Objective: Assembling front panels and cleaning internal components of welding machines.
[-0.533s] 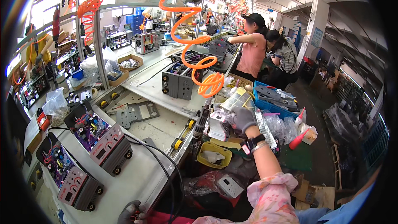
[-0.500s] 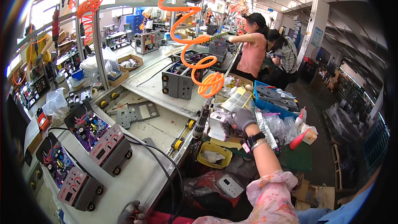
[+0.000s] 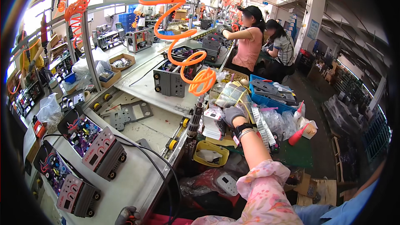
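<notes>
My right hand [image 3: 234,116], in a grey glove, reaches out over the cluttered side bench. It rests by a clear-wrapped packet with yellow strips [image 3: 230,96] and a stack of white printed cards [image 3: 212,124]. Its fingers are mostly hidden behind the back of the hand, so a grip cannot be made out. At the lower edge, my left hand [image 3: 128,216], also gloved, has its fingers curled round something small with orange and black parts. Two open machine units, one with a grey and pink front panel [image 3: 98,153], stand on the bench to the left.
A power screwdriver [image 3: 194,121] hangs from an orange coiled hose [image 3: 177,37]. Near my right arm are a yellow bin [image 3: 227,158], a blue crate [image 3: 254,96] and red-tipped bottles [image 3: 298,135]. Black cables [image 3: 156,152] cross the bench edge. Two people work farther along the line.
The view has swung slightly, moving most things left in the picture. My right hand stays at the packet, which now shows more of its clear-wrapped, yellow-striped side. My left hand remains low, fingers curled.
</notes>
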### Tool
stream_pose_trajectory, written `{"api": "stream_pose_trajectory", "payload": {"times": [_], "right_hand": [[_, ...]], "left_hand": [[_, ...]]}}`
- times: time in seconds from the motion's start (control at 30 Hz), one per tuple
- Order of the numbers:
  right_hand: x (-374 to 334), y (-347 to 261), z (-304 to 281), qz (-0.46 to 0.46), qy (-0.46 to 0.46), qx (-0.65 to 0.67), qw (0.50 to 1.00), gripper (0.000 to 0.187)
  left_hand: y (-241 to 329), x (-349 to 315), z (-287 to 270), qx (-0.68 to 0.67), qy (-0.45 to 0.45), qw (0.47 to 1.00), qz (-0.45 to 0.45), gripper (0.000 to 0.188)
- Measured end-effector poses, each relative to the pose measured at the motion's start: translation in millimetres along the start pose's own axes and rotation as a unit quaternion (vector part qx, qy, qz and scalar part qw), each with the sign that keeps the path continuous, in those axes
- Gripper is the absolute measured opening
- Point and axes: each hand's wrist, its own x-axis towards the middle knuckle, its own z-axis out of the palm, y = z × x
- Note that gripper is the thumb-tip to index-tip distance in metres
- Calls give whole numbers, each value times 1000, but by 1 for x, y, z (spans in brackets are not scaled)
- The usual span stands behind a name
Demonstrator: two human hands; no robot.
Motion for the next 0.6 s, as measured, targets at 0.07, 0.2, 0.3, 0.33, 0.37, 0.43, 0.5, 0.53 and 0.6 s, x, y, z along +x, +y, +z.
{"api": "stream_pose_trajectory", "payload": {"times": [0.07, 0.2, 0.3, 0.33, 0.37, 0.43, 0.5, 0.53, 0.6], "right_hand": [[-3, -3, 0, 39, 4, -15, 999, 29], [-8, -7, -1, 59, 75, 9, 995, 26], [-13, -5, -2, 63, 98, 41, 992, 22], [-14, -4, -3, 58, 104, 44, 992, 22], [-15, -2, -4, 66, 109, 99, 987, 21], [-16, 3, -3, 76, 116, 153, 978, 20], [-19, 9, -3, 40, 220, 195, 955, 19], [-22, 11, -3, 28, 226, 198, 953, 19], [-29, 12, -6, 27, 380, 260, 887, 16]], "left_hand": [[0, -1, 0, 2, 0, 1000, 3, 38], [0, -2, -3, 11, -2, 1000, 13, 38], [0, -4, -7, -1, 6, 1000, 17, 37], [0, -4, -8, -1, 6, 1000, 16, 37], [1, -4, -10, -16, 1, 1000, 18, 36], [2, -4, -11, -30, -6, 999, 20, 35], [5, -4, -12, -56, -24, 998, 21, 32], [6, -4, -11, -57, -25, 998, 21, 32], [8, -5, -11, -76, -56, 995, 22, 31]]}}
